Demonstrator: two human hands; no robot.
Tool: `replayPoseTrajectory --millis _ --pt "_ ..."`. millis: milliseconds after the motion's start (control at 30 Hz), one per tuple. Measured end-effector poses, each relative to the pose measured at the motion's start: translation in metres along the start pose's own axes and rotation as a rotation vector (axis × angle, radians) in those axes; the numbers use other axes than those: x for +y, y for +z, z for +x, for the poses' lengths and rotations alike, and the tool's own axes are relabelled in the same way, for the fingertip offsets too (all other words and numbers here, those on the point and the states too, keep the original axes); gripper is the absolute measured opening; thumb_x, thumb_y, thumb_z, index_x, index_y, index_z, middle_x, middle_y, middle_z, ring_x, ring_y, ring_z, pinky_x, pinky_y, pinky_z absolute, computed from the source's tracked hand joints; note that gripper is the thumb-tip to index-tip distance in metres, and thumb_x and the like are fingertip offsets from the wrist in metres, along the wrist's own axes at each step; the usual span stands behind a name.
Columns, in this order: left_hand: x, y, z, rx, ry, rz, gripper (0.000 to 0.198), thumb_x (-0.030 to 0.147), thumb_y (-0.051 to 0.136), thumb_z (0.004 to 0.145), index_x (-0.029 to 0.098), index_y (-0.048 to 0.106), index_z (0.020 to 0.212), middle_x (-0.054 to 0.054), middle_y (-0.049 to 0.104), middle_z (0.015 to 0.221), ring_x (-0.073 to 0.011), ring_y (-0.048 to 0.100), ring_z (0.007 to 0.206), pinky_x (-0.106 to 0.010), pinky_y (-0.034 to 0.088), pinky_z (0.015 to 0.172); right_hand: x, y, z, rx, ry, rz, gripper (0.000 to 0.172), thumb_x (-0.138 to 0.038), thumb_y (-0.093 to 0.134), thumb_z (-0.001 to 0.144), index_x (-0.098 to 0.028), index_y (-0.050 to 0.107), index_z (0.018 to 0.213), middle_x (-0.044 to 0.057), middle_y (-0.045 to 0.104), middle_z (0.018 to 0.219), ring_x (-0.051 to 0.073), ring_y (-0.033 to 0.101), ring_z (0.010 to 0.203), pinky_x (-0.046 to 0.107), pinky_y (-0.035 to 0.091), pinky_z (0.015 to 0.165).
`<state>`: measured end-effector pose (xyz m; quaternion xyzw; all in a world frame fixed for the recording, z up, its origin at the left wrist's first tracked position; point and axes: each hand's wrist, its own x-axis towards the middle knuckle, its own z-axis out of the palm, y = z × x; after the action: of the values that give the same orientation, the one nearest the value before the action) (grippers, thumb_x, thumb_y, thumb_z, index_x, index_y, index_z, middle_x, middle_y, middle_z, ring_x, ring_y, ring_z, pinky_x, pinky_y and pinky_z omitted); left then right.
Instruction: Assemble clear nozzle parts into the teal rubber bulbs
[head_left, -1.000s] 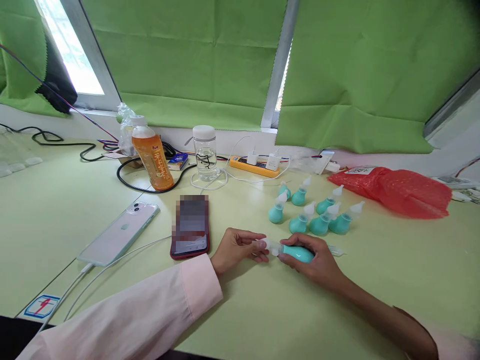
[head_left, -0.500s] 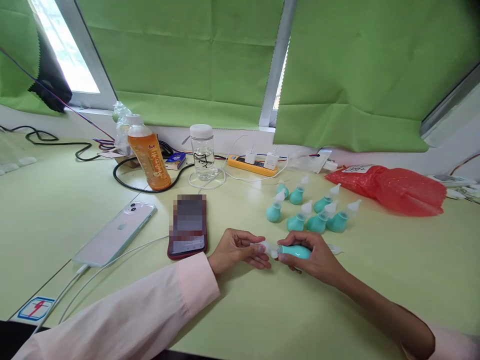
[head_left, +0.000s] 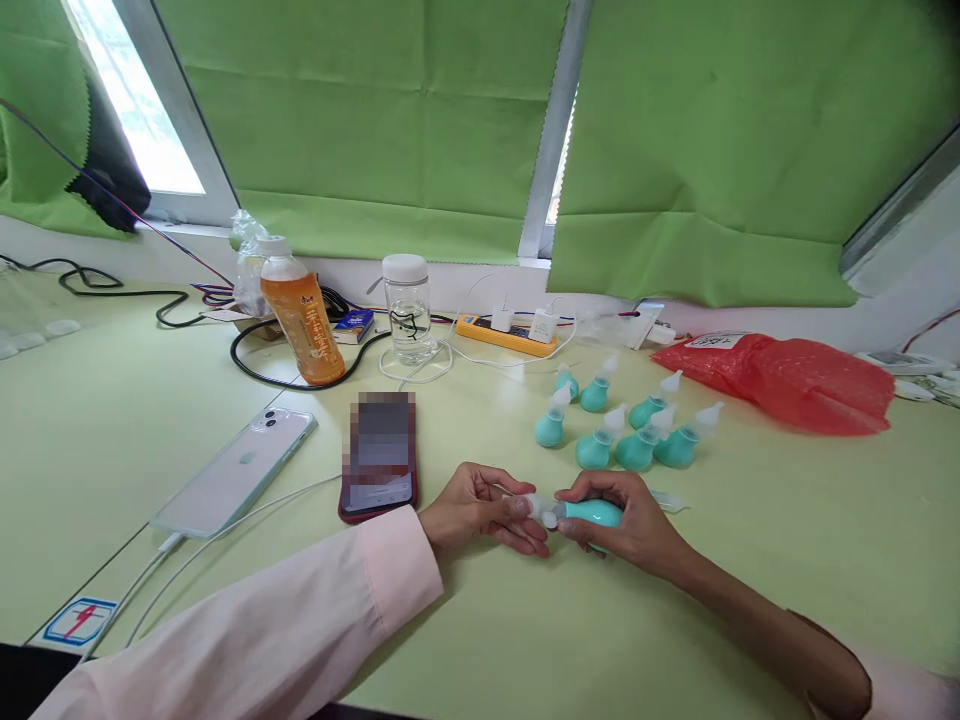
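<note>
My right hand (head_left: 626, 520) is closed around a teal bulb (head_left: 592, 514) of a nasal aspirator, its neck pointing left. Pinched in the fingers of my left hand (head_left: 487, 508) is a translucent white nozzle tip (head_left: 541, 510), which meets the bulb's neck; I cannot tell how firmly they join. Beyond my hands stand several teal aspirators with clear tips, one of them a teal aspirator (head_left: 550, 428) at the near left of the group. A loose clear tip (head_left: 670, 502) lies on the table just behind my right hand.
Left of my hands lie a dark red phone (head_left: 379, 455) and a white phone (head_left: 238, 475) with charging cables. Farther back are an orange drink bottle (head_left: 304, 318), a clear water bottle (head_left: 407, 310), a yellow power strip (head_left: 506, 336) and a red plastic bag (head_left: 780, 382).
The view has shifted slightly. Both hands stay together, with the nozzle tip and the bulb's neck still meeting; my left fingers have moved a little on the tip.
</note>
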<state>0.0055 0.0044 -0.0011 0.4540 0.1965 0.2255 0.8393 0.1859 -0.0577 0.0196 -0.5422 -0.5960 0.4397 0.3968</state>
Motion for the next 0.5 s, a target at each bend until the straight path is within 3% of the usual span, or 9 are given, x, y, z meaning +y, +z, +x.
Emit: replayPoseTrajectory --millis 233,500 --pt "0.011 0.009 -0.005 0.07 0.055 0.107 0.037 0.028 0.07 0.059 0.009 0.058 0.089 -0.01 0.068 0.068 -0.0221 0.065 0.061 -0.032 0.05 0.057 -0.002 0.011 -0.006 -0.012 -0.037 0.115 0.024 -0.035 0.06 0.068 -0.019 0.043 0.073 -0.002 0.052 0.06 0.007 0.045 0.043 0.022 0.041 0.04" --pt "0.019 0.026 -0.011 0.052 0.124 0.184 0.037 0.028 0.07 0.058 0.008 0.061 0.089 -0.006 0.065 0.06 -0.0159 0.061 0.05 -0.026 0.049 0.051 -0.007 0.018 -0.013 -0.063 -0.106 0.287 0.02 -0.032 0.058 0.071 -0.019 0.043 0.072 -0.001 0.054 0.064 0.008 0.044 0.048 0.022 0.041 0.043"
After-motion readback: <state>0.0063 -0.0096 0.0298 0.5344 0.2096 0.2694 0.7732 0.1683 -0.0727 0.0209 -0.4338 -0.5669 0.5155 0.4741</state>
